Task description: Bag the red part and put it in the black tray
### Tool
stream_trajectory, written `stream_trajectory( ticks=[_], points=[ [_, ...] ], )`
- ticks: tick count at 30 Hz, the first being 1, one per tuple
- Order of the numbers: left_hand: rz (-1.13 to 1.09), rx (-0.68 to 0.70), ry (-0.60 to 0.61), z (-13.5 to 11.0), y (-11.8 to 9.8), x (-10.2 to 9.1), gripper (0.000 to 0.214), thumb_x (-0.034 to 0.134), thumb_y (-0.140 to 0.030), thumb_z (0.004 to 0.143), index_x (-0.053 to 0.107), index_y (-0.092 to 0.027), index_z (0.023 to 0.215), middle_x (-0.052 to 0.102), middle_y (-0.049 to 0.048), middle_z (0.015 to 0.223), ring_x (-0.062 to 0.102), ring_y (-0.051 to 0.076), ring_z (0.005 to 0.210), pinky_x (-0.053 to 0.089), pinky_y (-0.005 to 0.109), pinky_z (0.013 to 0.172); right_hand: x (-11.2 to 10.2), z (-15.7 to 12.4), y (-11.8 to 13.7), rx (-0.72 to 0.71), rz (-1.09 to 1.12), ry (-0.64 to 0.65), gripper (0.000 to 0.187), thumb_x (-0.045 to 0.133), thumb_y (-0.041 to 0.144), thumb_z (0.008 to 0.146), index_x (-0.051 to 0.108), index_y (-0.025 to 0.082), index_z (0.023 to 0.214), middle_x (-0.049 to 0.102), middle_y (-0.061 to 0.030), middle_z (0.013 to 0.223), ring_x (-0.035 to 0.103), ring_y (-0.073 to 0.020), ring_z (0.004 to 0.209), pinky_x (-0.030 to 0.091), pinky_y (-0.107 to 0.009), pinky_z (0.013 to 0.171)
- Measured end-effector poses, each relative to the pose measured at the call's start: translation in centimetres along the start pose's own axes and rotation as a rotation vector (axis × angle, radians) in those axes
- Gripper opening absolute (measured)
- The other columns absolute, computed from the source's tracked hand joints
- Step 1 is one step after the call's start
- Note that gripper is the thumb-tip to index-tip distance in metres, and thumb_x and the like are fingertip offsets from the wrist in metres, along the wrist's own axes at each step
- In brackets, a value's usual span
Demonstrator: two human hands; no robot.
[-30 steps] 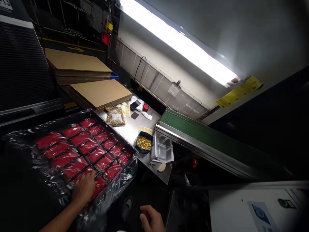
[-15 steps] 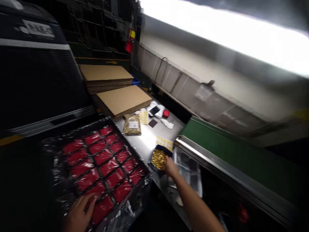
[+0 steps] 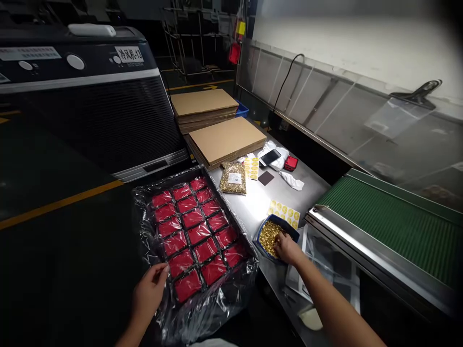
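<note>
A black tray (image 3: 142,200) lined with clear plastic film holds several red pouches (image 3: 193,231) in a grid. My left hand (image 3: 148,294) grips the film at the tray's near left corner, fingers pinched. My right hand (image 3: 285,248) reaches into a small blue bin (image 3: 261,234) of gold-coloured small parts, fingers curled among them; what they hold is hidden.
On the steel table (image 3: 253,207) lie a bag of gold parts (image 3: 233,178), yellow sticker sheets (image 3: 284,212), a phone (image 3: 269,156), a red item (image 3: 290,163) and white cloth. Cardboard stacks (image 3: 224,140) sit behind. A green conveyor (image 3: 390,221) runs right. A black machine (image 3: 83,91) stands left.
The view swung left and down. My right hand went from below the table up into the blue bin. My left hand slid from a red pouch to the tray's near corner.
</note>
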State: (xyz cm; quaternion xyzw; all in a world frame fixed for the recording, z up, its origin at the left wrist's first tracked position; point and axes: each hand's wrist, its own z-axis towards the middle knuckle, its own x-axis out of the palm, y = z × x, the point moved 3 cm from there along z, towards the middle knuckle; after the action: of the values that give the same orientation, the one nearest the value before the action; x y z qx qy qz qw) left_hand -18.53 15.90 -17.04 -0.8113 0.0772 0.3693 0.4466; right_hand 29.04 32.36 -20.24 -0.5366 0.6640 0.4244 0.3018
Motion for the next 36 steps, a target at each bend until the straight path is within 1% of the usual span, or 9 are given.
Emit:
stream_trajectory(
  ticks=[7, 14, 18, 21, 23, 26, 30, 33, 36],
  points=[
    [-0.047, -0.068, 0.005, -0.5, 0.5, -1.3, 0.056, 0.054, -0.069, 0.067, 0.066, -0.020, 0.093, 0.070, 0.0077, 0.089, 0.065, 0.030, 0.086, 0.050, 0.040, 0.082, 0.4, 0.2, 0.0, -0.028, 0.132, -0.030, 0.005, 0.059, 0.013, 0.081, 0.063, 0.015, 0.084, 0.068, -0.0097, 0.088, 0.061, -0.0212, 0.088, 0.038, -0.028, 0.077],
    [-0.145, -0.111, 0.011, 0.0, 2.5, -2.9, 0.063, 0.054, -0.071, 0.065, 0.064, -0.017, 0.096, 0.070, 0.0093, 0.089, 0.068, 0.030, 0.084, 0.053, 0.038, 0.078, -0.9, -1.4, 0.3, 0.064, 0.415, -0.181, 0.012, 0.055, 0.022, 0.082, 0.063, 0.016, 0.076, 0.066, -0.0094, 0.081, 0.057, -0.0228, 0.081, 0.037, -0.033, 0.076],
    [-0.121, -0.081, 0.003, -0.8, 0.6, -3.6, 0.057, 0.056, -0.069, 0.065, 0.066, -0.019, 0.092, 0.070, 0.0076, 0.085, 0.067, 0.032, 0.086, 0.049, 0.042, 0.080, -2.4, -3.4, 3.1, 0.109, 0.753, -0.201, 0.020, 0.062, 0.035, 0.078, 0.062, 0.015, 0.075, 0.064, -0.0092, 0.076, 0.055, -0.0205, 0.071, 0.041, -0.033, 0.067],
    [-0.158, 0.008, 0.060, -2.1, -2.7, -2.8, 0.052, 0.059, -0.066, 0.066, 0.067, -0.021, 0.089, 0.071, 0.0069, 0.087, 0.065, 0.033, 0.088, 0.047, 0.043, 0.082, -3.4, -7.5, 7.5, 0.049, 1.077, -0.103, 0.044, 0.068, 0.055, 0.070, 0.063, 0.014, 0.087, 0.064, -0.0055, 0.072, 0.045, -0.0123, 0.051, 0.035, -0.027, 0.048],
    [-0.234, 0.122, 0.155, -3.7, -5.6, -1.8, 0.047, 0.061, -0.064, 0.068, 0.069, -0.022, 0.089, 0.071, 0.0057, 0.092, 0.065, 0.031, 0.091, 0.048, 0.039, 0.084, -4.0, -11.8, 11.1, -0.021, 1.248, -0.051, 0.056, 0.071, 0.061, 0.066, 0.064, 0.015, 0.096, 0.067, -0.0053, 0.079, 0.043, -0.0086, 0.048, 0.033, -0.024, 0.045],
    [-0.364, 0.366, 0.344, -7.4, -10.7, -1.0, 0.035, 0.064, -0.056, 0.077, 0.070, -0.026, 0.093, 0.069, 0.0020, 0.098, 0.063, 0.024, 0.096, 0.049, 0.031, 0.086, -3.9, -18.8, 16.0, -0.097, 1.475, 0.012, 0.052, 0.077, 0.059, 0.065, 0.063, 0.015, 0.088, 0.065, -0.0027, 0.071, 0.040, -0.0046, 0.040, 0.027, -0.020, 0.038],
    [-0.451, 0.841, 0.748, -13.3, -16.1, -2.2, 0.025, 0.056, -0.036, 0.093, 0.066, -0.035, 0.117, 0.064, 0.0007, 0.107, 0.060, 0.018, 0.102, 0.048, 0.025, 0.090, -2.5, -26.4, 19.9, -0.173, 1.786, 0.115, 0.037, 0.084, 0.040, 0.067, 0.064, 0.011, 0.080, 0.066, -0.0029, 0.062, 0.040, -0.0024, 0.032, 0.023, -0.016, 0.031],
    [-0.398, 1.011, 1.061, -16.3, -17.1, -3.2, 0.027, 0.050, -0.032, 0.097, 0.066, -0.037, 0.118, 0.063, 0.0013, 0.107, 0.061, 0.017, 0.099, 0.049, 0.024, 0.087, -1.2, -30.6, 20.6, -0.140, 1.796, 0.037, 0.039, 0.086, 0.039, 0.065, 0.063, 0.011, 0.079, 0.067, -0.0035, 0.059, 0.041, -0.0031, 0.030, 0.024, -0.015, 0.029],
    [-0.332, 1.031, 1.212, -18.2, -16.8, -3.2, 0.017, 0.057, -0.031, 0.093, 0.073, -0.033, 0.098, 0.065, 0.0006, 0.096, 0.062, 0.016, 0.089, 0.048, 0.023, 0.079, 0.2, -34.4, 20.3, -0.030, 1.770, -0.086, 0.043, 0.088, 0.040, 0.060, 0.061, 0.010, 0.075, 0.066, -0.0048, 0.057, 0.042, -0.0041, 0.029, 0.024, -0.015, 0.027]
  ],
)
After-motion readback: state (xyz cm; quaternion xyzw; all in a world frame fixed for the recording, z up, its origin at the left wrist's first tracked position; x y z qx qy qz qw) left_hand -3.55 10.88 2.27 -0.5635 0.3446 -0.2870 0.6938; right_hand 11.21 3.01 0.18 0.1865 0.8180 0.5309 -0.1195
